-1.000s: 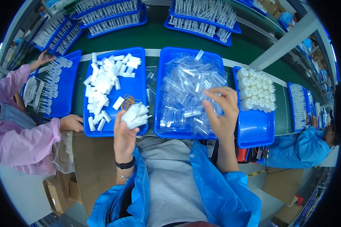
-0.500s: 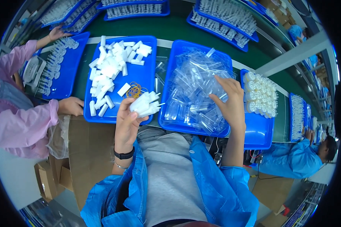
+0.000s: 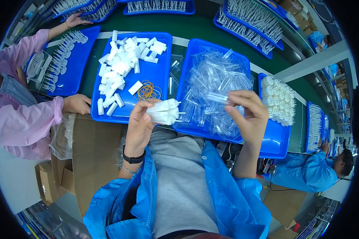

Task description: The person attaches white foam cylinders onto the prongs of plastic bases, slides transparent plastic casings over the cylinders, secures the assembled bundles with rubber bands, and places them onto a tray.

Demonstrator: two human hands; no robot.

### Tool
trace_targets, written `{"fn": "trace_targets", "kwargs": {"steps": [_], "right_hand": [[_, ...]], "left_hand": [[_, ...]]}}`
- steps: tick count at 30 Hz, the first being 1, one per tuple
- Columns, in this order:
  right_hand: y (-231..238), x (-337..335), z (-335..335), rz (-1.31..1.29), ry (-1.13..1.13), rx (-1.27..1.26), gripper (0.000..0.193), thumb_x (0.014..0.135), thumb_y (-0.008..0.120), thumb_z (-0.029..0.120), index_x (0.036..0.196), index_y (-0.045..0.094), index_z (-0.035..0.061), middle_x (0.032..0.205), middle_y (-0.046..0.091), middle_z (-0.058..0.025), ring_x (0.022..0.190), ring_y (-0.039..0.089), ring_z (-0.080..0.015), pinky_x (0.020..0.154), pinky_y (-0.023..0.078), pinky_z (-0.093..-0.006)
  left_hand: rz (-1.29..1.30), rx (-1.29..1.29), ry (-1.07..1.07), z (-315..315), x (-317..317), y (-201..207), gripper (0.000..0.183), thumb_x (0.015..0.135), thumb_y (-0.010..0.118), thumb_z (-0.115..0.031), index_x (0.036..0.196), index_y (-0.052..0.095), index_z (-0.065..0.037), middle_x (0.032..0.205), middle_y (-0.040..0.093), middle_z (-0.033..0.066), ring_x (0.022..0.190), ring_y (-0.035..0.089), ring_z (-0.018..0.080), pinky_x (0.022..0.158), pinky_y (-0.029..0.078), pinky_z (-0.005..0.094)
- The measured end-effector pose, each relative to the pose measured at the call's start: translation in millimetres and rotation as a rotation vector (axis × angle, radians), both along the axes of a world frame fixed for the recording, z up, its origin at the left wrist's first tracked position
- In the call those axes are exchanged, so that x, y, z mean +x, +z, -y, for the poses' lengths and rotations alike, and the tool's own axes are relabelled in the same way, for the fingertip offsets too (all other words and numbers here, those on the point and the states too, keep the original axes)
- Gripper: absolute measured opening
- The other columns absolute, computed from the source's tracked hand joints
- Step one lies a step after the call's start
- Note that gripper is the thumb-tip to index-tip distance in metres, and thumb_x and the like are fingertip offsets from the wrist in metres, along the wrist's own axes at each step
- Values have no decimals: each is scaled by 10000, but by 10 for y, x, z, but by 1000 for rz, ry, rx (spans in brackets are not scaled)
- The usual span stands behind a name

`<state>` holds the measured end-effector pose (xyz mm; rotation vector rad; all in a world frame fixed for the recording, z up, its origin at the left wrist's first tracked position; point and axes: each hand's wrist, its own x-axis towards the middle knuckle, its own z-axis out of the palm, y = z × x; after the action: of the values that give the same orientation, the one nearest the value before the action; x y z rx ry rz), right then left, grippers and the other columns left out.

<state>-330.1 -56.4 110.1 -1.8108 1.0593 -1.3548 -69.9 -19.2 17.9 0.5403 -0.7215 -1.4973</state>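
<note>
My left hand (image 3: 139, 123) is closed around a bundle of white plastic tubes (image 3: 162, 113), whose thin pin-like tips point right. Between the thumb and fingers of my right hand (image 3: 250, 115) is a clear plastic tube (image 3: 217, 98), lifted over a heap of similar clear tubes (image 3: 223, 75). The heap fills a blue tray (image 3: 194, 47) in front of me. Left of it, a second blue tray (image 3: 157, 73) carries white cylindrical pieces (image 3: 121, 63) and a tangle of yellowish rubber bands (image 3: 148, 91), which lies just beyond my left hand.
White round parts (image 3: 278, 101) stand in a blue tray (image 3: 274, 141) at right. A co-worker in a pink sleeve (image 3: 24, 111) reaches around another blue tray (image 3: 83, 55) at left. Filled trays (image 3: 249, 26) line the far side. A person in blue (image 3: 307, 169) sits far right.
My right hand has drawn a clear tube up from the heap and closed on it. The bundle in my left hand has turned to point more to the right. The whole view has shifted slightly.
</note>
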Motion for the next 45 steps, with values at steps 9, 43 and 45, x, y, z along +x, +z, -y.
{"fn": "trace_targets", "kwargs": {"steps": [9, 43, 45], "right_hand": [[198, 374, -104, -81, 149, -75, 311, 657, 758, 2, 961, 703, 43, 910, 681, -101, 816, 644, -190, 703, 496, -263], [26, 544, -88, -139, 196, -208, 363, 588, 814, 129, 931, 708, 73, 797, 657, -56, 725, 604, -184, 628, 464, -280], [36, 506, -90, -144, 204, -212, 352, 619, 795, 126, 957, 704, 92, 804, 649, -50, 727, 598, -190, 631, 469, -288]], "left_hand": [[78, 18, -8, -34, -81, 48, 191, 840, 636, -114, 988, 520, -77, 1139, 520, 121, 1033, 542, 199, 844, 496, 330], [354, -76, -124, -17, -146, 72, 290, 736, 663, 68, 1003, 579, -10, 1108, 496, 95, 1041, 498, 167, 890, 396, 298], [342, -46, -119, -20, -137, 73, 280, 734, 665, 67, 986, 574, -13, 1106, 492, 93, 1038, 496, 163, 891, 394, 296]]}}
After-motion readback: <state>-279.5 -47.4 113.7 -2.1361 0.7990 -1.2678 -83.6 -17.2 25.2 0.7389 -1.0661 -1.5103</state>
